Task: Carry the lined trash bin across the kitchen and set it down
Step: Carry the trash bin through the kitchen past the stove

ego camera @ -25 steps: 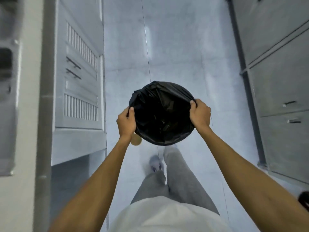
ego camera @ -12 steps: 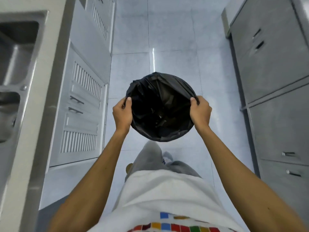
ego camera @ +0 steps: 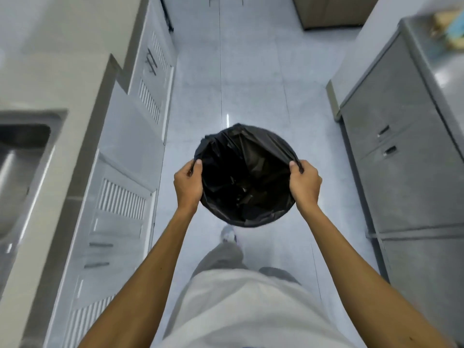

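Observation:
A round trash bin [ego camera: 244, 177] lined with a black plastic bag hangs in the air in front of me, above the floor. I look straight down into its dark inside. My left hand [ego camera: 187, 183] grips the rim on the left side, thumb hooked over the bag's edge. My right hand [ego camera: 305, 183] grips the rim on the right side the same way. The bin's outer wall and bottom are hidden by the bag and the angle.
A pale tiled floor [ego camera: 251, 79] runs ahead between a counter with a steel sink [ego camera: 22, 159] and louvred cabinet doors [ego camera: 123, 197] on the left and steel cabinets [ego camera: 406, 177] on the right. A brown cabinet [ego camera: 334, 11] stands at the far end. My legs and one shoe [ego camera: 228, 234] show below the bin.
I have walked forward along the aisle with the bin held in both hands; the sink and cabinets have slid back past me and the far end has come into view.

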